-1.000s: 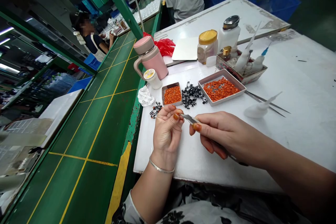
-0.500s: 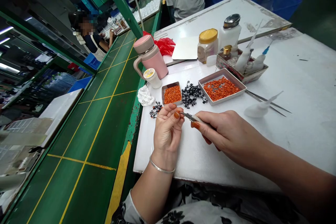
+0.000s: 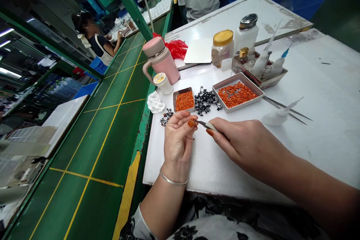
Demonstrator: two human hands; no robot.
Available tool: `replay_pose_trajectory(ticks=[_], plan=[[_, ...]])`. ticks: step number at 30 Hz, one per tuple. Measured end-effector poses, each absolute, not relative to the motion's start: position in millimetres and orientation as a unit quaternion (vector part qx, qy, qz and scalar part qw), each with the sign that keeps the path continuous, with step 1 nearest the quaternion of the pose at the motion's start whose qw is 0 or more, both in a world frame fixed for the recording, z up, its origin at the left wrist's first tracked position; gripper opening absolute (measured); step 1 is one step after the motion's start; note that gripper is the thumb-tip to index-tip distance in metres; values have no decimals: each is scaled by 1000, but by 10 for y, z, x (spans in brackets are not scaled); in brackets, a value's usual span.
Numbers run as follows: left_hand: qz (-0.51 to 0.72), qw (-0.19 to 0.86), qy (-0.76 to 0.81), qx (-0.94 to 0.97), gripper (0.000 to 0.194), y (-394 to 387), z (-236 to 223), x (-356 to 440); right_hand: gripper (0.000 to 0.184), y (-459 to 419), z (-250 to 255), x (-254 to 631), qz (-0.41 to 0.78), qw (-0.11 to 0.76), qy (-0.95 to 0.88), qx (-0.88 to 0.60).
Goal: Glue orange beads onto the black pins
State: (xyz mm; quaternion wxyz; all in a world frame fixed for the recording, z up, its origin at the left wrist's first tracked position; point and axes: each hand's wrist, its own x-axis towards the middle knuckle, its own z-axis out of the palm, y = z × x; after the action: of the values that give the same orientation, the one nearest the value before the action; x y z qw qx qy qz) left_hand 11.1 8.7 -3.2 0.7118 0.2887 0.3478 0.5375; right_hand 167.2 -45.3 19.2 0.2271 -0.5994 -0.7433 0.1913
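My left hand (image 3: 180, 135) is closed in a pinch, thumb against fingertips. What it pinches is too small and hidden to make out; a tiny dark tip shows below the fingers. My right hand (image 3: 236, 137) grips tweezers (image 3: 209, 125) wrapped in something whitish, their points touching the left fingertips. Just beyond the hands lie a small box of orange pieces (image 3: 185, 100), a heap of black stemmed parts (image 3: 206, 101) and a larger tray of orange pieces (image 3: 237, 93). Some black parts with orange bits (image 3: 167, 117) lie behind the left hand.
A pink mug (image 3: 165, 67), a small white tub (image 3: 163, 83) and crumpled tissue (image 3: 155, 102) stand left. Behind are a yellow-lidded jar (image 3: 222, 48) and a box of bottles (image 3: 274, 78). Another pair of tweezers (image 3: 298, 114) lies by a white dropper bottle (image 3: 277, 117). A green conveyor (image 3: 112, 127) runs alongside.
The tweezers have turned slightly at the left fingertips, and their prongs look closer together. My right hand has shifted a little; the left stays almost in place.
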Motion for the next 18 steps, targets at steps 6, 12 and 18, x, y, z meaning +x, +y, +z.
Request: replay_pose_trajectory(ticks=[6, 12, 18], plan=[[541, 699, 349, 310, 28, 80, -43, 92, 32, -453, 182, 1677, 232, 241, -741, -583], [541, 699, 336, 326, 27, 90, -62, 83, 33, -442, 224, 1713, 315, 274, -720, -554], [540, 701, 318, 340, 24, 91, -74, 68, 40, -423, 339, 1743, 430, 250, -678, -542]])
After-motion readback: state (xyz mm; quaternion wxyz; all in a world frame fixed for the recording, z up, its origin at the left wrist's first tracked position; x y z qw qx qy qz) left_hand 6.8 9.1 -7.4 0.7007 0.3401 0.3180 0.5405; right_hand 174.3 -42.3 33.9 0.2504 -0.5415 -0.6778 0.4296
